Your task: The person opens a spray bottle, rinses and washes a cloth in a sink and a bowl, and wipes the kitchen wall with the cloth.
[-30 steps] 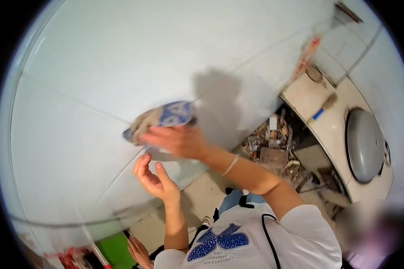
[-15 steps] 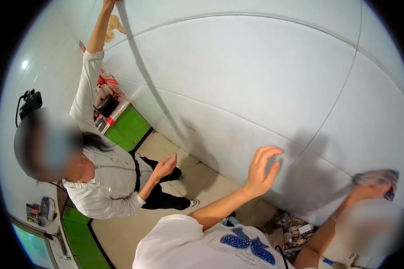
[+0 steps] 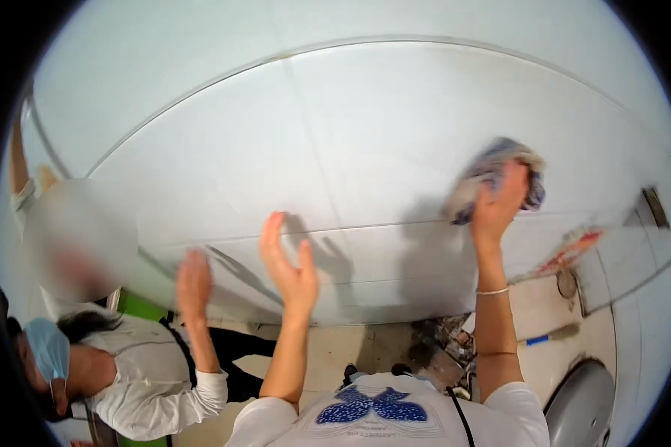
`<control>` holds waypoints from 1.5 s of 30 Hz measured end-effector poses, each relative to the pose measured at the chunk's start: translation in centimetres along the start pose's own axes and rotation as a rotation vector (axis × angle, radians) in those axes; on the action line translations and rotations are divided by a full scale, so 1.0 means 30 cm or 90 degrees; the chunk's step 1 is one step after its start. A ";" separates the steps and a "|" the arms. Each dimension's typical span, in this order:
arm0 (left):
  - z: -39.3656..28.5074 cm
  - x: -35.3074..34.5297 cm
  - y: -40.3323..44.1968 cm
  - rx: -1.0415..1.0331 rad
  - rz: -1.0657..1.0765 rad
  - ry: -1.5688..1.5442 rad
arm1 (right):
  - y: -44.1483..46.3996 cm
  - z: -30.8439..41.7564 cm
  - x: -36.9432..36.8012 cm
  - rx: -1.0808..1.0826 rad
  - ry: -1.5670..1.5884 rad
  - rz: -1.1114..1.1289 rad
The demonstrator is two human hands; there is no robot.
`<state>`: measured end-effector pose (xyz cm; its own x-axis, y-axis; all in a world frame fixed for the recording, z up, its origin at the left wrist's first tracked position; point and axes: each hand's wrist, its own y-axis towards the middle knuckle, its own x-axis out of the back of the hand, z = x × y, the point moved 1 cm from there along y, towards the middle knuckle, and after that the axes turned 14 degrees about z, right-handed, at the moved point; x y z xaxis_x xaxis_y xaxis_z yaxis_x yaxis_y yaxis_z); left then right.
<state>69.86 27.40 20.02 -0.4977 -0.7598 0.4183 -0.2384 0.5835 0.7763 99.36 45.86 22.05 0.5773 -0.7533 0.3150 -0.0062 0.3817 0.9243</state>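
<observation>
My right hand (image 3: 499,203) presses a bunched, patterned rag (image 3: 466,186) flat to the pale tiled wall (image 3: 380,134); the rag is smeared by motion, and part of it is under my palm. My left hand (image 3: 289,270) is raised in front of the wall with its fingers stretched and thumb apart, holding nothing. It is nearest to the lower wall, though I cannot tell if it touches. Shadows fall on the wall beside both hands.
At left stands a co-worker (image 3: 149,372) in a light jacket, one hand (image 3: 194,287) lifted near my left. A rubbish pile (image 3: 451,343) lies on the floor below the wall. A blue-handled brush (image 3: 548,337) and a grey round lid-like thing (image 3: 585,402) are at right.
My view has swung to the right. My right hand and the rag have come nearer the middle of the view, higher up the wall. My left hand stays raised and empty.
</observation>
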 end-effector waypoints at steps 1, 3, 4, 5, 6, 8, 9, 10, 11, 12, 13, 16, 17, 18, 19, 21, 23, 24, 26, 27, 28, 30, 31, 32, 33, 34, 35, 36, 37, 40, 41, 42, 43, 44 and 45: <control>0.014 0.019 -0.003 0.014 -0.005 -0.005 | 0.010 -0.117 0.024 -0.128 0.078 -0.047; 0.004 0.056 -0.021 0.030 0.013 -0.005 | -0.021 -0.341 0.058 -0.259 0.149 -0.097; -0.007 0.064 -0.028 0.047 0.015 0.008 | -0.058 -0.465 0.052 -0.293 0.164 -0.121; -0.022 0.088 -0.053 0.047 0.022 0.014 | -0.103 -0.517 0.079 -0.323 0.182 -0.149; -0.039 0.098 -0.067 0.041 0.023 0.009 | -0.113 -0.485 0.099 -0.246 0.113 -0.148; 0.006 0.015 0.017 0.044 0.026 0.014 | -0.025 -0.284 0.007 -0.242 0.118 -0.108; -0.017 0.025 0.004 0.037 0.026 0.011 | -0.025 -0.164 -0.008 -0.212 0.176 -0.085; -0.020 0.017 0.011 0.027 0.021 0.003 | -0.023 0.029 -0.011 -0.070 0.044 -0.061; -0.020 0.018 0.013 0.017 0.020 -0.004 | -0.011 0.194 -0.017 0.061 0.014 -0.005; -0.018 0.022 0.016 0.011 0.024 -0.009 | 0.011 0.331 -0.025 0.145 0.126 0.100; -0.033 0.018 0.027 -0.005 0.014 0.009 | 0.006 0.417 -0.077 0.248 0.203 0.101; -0.082 0.002 0.068 -0.042 0.012 0.038 | 0.079 0.623 -0.075 0.318 0.045 0.120; -0.096 -0.014 0.101 -0.050 0.004 0.065 | 0.147 0.591 -0.055 0.314 0.037 0.110; -0.103 -0.017 0.117 -0.051 -0.007 0.095 | 0.221 0.573 -0.009 0.337 0.111 0.178; -0.092 -0.014 0.114 -0.041 0.001 0.091 | 0.264 0.547 0.014 0.359 0.188 0.251; -0.076 -0.009 0.132 -0.034 -0.030 0.128 | 0.328 0.294 0.003 0.297 0.546 0.249; -0.072 0.018 0.133 -0.030 -0.034 0.135 | 0.344 0.062 0.125 0.093 0.026 -0.007; -0.068 0.034 0.132 -0.039 -0.017 0.155 | 0.348 -0.057 0.167 0.006 0.080 -0.051; -0.067 0.058 0.122 -0.047 -0.007 0.176 | 0.328 -0.325 0.186 -0.130 0.051 -0.150; -0.067 0.066 0.122 -0.047 0.019 0.169 | 0.304 -0.494 0.171 -0.123 -0.040 -0.156; -0.071 0.060 0.120 -0.046 0.045 0.162 | 0.304 -0.498 0.173 -0.134 -0.054 -0.147; -0.084 0.070 0.117 -0.032 0.045 0.148 | 0.321 -0.542 0.159 -0.229 0.035 -0.212; -0.091 0.071 0.107 -0.025 0.060 0.151 | 0.300 -0.519 0.130 -0.197 0.003 -0.192; -0.094 0.065 0.119 -0.025 0.054 0.148 | 0.346 -0.352 0.127 -0.150 -0.025 -0.190; -0.094 0.073 0.116 -0.029 0.046 0.148 | 0.352 -0.195 0.117 -0.146 -0.021 -0.197; -0.096 0.074 0.104 -0.025 0.050 0.134 | 0.339 -0.033 0.103 -0.050 -0.012 -0.134; -0.092 0.067 0.122 -0.033 0.042 0.119 | 0.364 0.130 0.092 0.051 -0.003 -0.086; -0.096 0.068 0.124 -0.038 0.043 0.119 | 0.392 0.296 0.129 0.186 0.071 -0.048; -0.102 0.067 0.119 -0.031 0.030 0.124 | 0.400 0.427 0.102 0.217 0.114 -0.021; -0.120 0.056 0.122 -0.027 0.013 0.129 | 0.480 0.712 0.062 0.423 0.177 0.106; -0.122 0.057 0.122 -0.030 0.012 0.131 | 0.489 0.727 0.073 0.414 0.227 0.058; -0.123 0.052 0.124 -0.031 0.004 0.135 | 0.504 0.710 0.042 0.420 0.229 0.056; -0.118 0.058 0.132 -0.024 -0.016 0.141 | 0.549 0.701 -0.008 0.385 0.226 0.084; -0.122 0.058 0.134 -0.030 -0.002 0.141 | 0.577 0.668 -0.036 0.329 0.212 0.117; -0.124 0.057 0.133 -0.029 0.003 0.143 | 0.602 0.623 0.003 0.338 0.218 0.118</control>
<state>71.16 27.35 25.59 -0.2997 -0.8048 0.5123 -0.1960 0.5775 0.7926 84.06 42.67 42.79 0.7545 -0.4536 0.4743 -0.4820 0.1075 0.8695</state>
